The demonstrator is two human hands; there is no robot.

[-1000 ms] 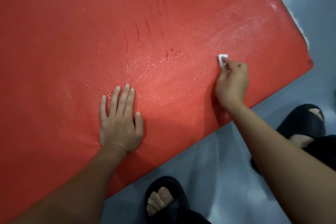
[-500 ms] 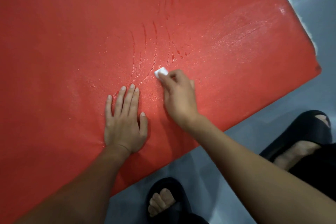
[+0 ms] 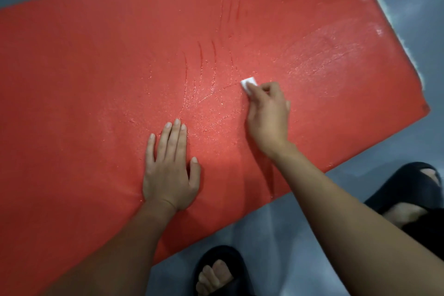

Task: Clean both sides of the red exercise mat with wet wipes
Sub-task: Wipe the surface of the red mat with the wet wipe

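The red exercise mat [image 3: 101, 72] lies flat on a grey floor and fills most of the view. Its middle and right part glisten with wet streaks. My left hand [image 3: 169, 166] rests flat on the mat near its front edge, fingers straight and together. My right hand [image 3: 268, 113] pinches a small folded white wet wipe [image 3: 248, 82] and presses it onto the mat right of centre, above and to the right of my left hand.
Grey floor [image 3: 276, 230] shows in front of the mat and to its right. My two feet in black slippers stand there, one [image 3: 218, 269] at the bottom centre, the other [image 3: 408, 197] at the right. A white fuzzy strip [image 3: 389, 19] runs along the mat's far right edge.
My right hand swept the wipe left from the mat's right side to beside my left hand, then back right to the middle. My left hand stayed pressed in place.
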